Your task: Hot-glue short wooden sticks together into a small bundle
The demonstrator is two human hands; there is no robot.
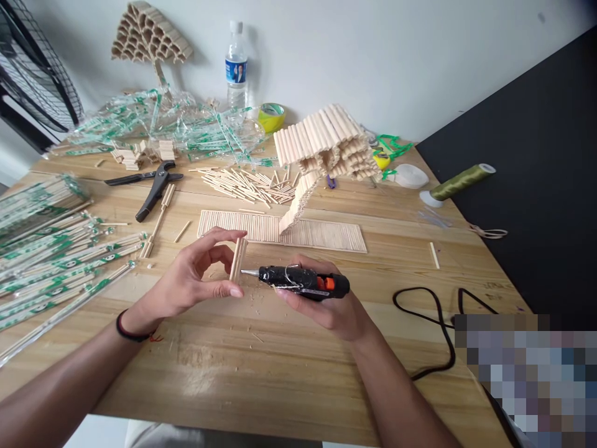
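The right hand [326, 308] gripped a black glue gun [303, 282], nozzle touching the short stick bundle [237, 258] pinched upright by the left hand [191, 280] above the wooden table [261, 367].

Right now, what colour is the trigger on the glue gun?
Orange, on the black glue gun in the right hand; head view.

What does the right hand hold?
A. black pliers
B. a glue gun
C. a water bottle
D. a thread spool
B: the right hand grips a black glue gun, its nozzle aimed at the sticks pinched in the left hand.
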